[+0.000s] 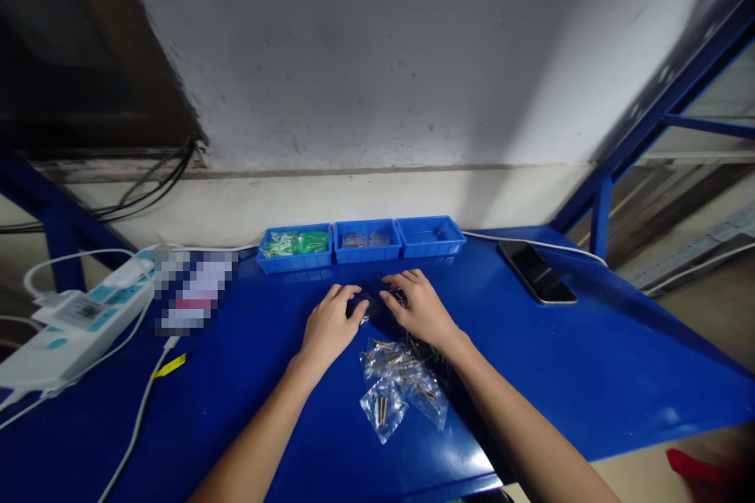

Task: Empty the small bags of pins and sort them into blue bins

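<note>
Over the middle of the blue table (248, 393), my left hand (332, 324) has its thumb and fingers curved but apart. A scrap of clear plastic (366, 319) shows by its thumb, partly hidden. Facing it, my right hand (423, 310) also has thumb and fingers apart. Thin dark pieces (433, 351) lie beneath its palm and wrist, mostly covered, so I cannot make out their kind. Nearer to me, several small clear plastic bags (392, 361) overlap in a pile, with short brass-and-dark pins inside. One such bag (383, 409) lies at the front of the pile.
Three blue bins stand in a row along the wall: one with clear and green packets (295, 259), one with small packets (366, 254), one nearly bare inside (433, 249). A phone (536, 273) lies right. A white power strip (76, 330) and cables occupy the left.
</note>
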{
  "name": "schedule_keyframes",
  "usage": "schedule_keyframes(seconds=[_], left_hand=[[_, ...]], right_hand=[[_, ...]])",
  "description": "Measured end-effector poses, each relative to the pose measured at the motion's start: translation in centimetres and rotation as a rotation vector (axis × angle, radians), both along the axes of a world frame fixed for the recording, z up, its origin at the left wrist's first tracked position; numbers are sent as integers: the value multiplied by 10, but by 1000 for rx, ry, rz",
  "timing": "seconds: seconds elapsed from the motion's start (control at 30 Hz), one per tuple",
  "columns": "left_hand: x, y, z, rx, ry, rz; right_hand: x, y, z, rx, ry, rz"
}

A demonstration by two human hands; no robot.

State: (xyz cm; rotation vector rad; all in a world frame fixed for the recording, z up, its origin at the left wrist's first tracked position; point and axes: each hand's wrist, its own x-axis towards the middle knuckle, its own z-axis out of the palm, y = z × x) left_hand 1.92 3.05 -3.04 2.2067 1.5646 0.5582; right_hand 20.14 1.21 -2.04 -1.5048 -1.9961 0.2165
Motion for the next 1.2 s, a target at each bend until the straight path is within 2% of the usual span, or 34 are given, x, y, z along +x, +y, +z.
schedule_keyframes(seconds=[0.13,0.23,0.33,0.47,0.57,0.63,0.73,0.83,1.0,1.2], left_hand=[[0,0,-4,5,31,-5],[-2,4,-7,-34,-85,-38],[-5,9,-7,-133,-418,-28],[-4,9,0,-432,-937,31],[-1,5,5,-502,-1112,-9],[0,3,6,-489,-1093,-53],[1,2,2,-407,-936,-80],[3,1,-1,-348,-804,-83],[6,-3,1,-298,-774,-104],[9,-7,0,-46,-643,-91]], right_hand=[[8,0,4,40,38,-8],[18,4,5,74,76,-100],[17,5,4,55,112,-129],[-5,-3,5,-92,233,-90],[-22,-9,5,-227,369,-11],[-27,-10,3,-292,447,30],[-27,-9,1,-324,529,28],[-25,-9,0,-278,548,4],[-31,-12,1,-216,565,-39],[-38,-15,-3,-184,578,-25]])
